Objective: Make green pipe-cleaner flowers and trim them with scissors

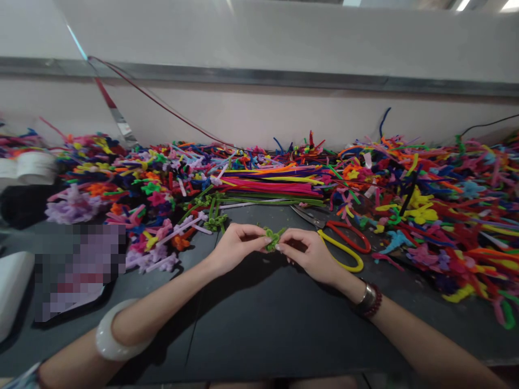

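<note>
Left hand (237,247) and right hand (306,254) closed in a fingertip pinch, a green pipe-cleaner knot (271,238) gripped between them — raised above a dark tabletop (259,324), red-and-yellow scissors (352,232) just beside the right hand, heaped colourful pipe cleaners (430,216) beyond.

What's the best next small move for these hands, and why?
Probably give the green pipe-cleaner knot a small twist, since the left hand and right hand both pinch it from opposite sides, while the scissors lie untouched beside the right hand.
</note>
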The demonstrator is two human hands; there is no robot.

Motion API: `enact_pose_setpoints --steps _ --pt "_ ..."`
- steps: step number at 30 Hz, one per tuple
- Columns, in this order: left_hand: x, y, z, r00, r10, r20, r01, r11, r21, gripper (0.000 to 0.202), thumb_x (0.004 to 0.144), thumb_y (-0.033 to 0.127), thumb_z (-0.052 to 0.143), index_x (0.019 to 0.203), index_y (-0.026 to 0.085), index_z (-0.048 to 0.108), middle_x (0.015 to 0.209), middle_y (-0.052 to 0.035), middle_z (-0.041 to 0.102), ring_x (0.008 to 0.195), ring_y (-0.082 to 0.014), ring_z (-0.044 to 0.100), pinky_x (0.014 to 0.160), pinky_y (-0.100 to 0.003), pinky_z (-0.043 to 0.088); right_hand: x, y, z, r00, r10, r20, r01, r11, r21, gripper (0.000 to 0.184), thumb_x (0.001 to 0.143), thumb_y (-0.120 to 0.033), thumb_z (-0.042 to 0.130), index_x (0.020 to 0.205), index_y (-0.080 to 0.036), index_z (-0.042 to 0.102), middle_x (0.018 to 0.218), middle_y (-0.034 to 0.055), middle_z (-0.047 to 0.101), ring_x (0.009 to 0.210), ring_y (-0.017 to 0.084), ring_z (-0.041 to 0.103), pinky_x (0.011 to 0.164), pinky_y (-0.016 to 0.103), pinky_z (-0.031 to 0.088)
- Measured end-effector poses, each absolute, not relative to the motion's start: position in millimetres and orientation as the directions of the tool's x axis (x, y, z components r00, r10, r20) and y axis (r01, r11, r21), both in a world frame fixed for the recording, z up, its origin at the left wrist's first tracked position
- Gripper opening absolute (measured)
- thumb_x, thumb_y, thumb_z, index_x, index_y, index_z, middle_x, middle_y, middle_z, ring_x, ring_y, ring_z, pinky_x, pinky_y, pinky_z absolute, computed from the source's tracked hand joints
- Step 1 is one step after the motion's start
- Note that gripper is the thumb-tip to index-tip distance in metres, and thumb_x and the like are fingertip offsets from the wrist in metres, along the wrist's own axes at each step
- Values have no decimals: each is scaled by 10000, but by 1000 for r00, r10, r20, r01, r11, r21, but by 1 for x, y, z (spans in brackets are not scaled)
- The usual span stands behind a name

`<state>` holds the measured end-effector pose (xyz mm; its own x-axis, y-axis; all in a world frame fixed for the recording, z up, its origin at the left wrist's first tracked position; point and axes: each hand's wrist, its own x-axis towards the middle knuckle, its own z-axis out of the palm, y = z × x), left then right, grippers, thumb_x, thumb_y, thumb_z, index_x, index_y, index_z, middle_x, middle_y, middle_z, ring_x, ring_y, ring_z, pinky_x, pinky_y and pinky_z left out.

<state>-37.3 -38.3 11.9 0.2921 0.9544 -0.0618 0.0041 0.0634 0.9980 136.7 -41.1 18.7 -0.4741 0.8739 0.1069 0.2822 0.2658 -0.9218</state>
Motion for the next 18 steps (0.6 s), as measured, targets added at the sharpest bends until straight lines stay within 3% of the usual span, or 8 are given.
enact_pose_setpoints --steps 8,14,18 --pt "-37 -40 13 353 935 -22 124 -23 992 132 667 247 606 649 121 641 575 -12 630 548 -113 566 572 -215 466 142 -39 23 -544 839 24 295 218 -930 138 756 -282 513 702 -156 529 558 -33 473 491 77 440 475 202 358" --pt "-33 -43 10 311 950 3 -15 2 1000 259 642 245 635 864 126 575 742 -31 658 660 -142 607 666 -263 474 139 -38 22 -447 892 70 251 199 -947 174 755 -325 516 696 -162 517 561 -37 461 479 73 450 461 196 375" --pt "-33 -42 9 310 951 10 -45 4 999 326 643 214 634 942 139 528 694 -2 643 635 -125 606 668 -255 471 139 -38 22 -431 899 84 246 206 -947 159 757 -316 518 706 -164 519 564 -38 459 474 73 454 458 199 373"
